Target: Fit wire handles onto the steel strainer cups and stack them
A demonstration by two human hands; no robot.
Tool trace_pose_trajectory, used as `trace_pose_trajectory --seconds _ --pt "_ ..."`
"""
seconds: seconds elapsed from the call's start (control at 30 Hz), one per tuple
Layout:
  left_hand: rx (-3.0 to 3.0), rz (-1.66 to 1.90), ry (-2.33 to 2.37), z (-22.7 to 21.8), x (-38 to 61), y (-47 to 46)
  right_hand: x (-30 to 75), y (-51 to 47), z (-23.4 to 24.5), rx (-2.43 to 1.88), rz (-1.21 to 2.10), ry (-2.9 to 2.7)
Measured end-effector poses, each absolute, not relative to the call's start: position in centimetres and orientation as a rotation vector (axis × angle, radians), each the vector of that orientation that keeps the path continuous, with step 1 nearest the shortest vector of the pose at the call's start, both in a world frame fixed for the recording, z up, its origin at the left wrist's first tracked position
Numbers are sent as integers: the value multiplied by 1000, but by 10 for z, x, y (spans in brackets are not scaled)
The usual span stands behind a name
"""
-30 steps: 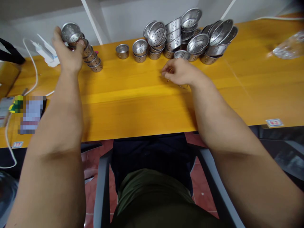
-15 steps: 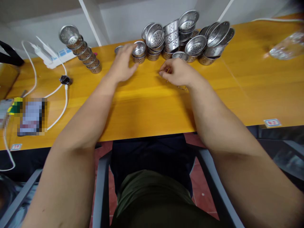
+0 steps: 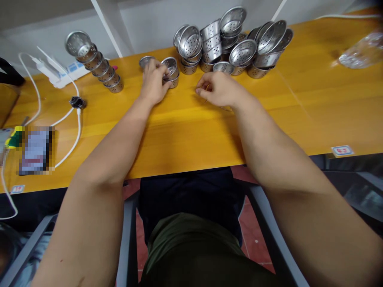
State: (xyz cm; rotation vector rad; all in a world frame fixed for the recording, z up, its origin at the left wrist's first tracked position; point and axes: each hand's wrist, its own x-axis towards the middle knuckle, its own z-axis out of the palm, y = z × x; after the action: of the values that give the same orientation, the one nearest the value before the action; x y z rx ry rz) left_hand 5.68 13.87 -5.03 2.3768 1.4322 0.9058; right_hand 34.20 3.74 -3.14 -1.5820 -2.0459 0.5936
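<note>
Two stacked perforated metal cups (image 3: 172, 81) stand on the wooden table. My left hand (image 3: 153, 83) is closed on their left side, thumb at the front and fingers behind. Another small metal cup (image 3: 146, 61) is just behind that hand. To the right, my right hand (image 3: 220, 88) is held low over the table with its fingers pinched together. A thin wire-like piece (image 3: 226, 109) shows under and between its fingers; its full shape is hidden. Beyond the right hand is a perforated cup (image 3: 223, 68), at the front of the piled cups.
Several leaning stacks of perforated cups (image 3: 211, 42) line the back wall. A separate tilted stack (image 3: 103, 71) stands left, by a power strip (image 3: 70, 75) with white cables. A phone (image 3: 36, 150) lies at front left, clear plastic (image 3: 362, 52) at far right. Chair armrests (image 3: 130, 223) flank me.
My left hand has come down from beside the two stacked cups and taken hold of them; they sit slightly closer to me. The right hand keeps its pinch in about the same place.
</note>
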Motion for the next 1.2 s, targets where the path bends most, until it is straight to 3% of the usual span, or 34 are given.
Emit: trace_pose_trajectory --seconds 0.13,0.37,0.63,0.77,1.0,1.2 --pt "2353 944 1379 -49 38 132 340 39 -34 -1573 576 -2072" --pt "2267 1160 1041 -96 7 162 342 47 -43 -1545 506 -2126" --pt "2405 1126 799 -64 12 93 334 45 -42 -1353 517 -2078" --pt "2428 1192 702 -75 15 75 317 33 -39 -1204 528 -2042" --pt "2431 1069 690 -97 20 78 288 32 -60 -783 744 -2119" --pt "2486 947 599 -99 21 77 290 36 -62 -876 836 -1951"
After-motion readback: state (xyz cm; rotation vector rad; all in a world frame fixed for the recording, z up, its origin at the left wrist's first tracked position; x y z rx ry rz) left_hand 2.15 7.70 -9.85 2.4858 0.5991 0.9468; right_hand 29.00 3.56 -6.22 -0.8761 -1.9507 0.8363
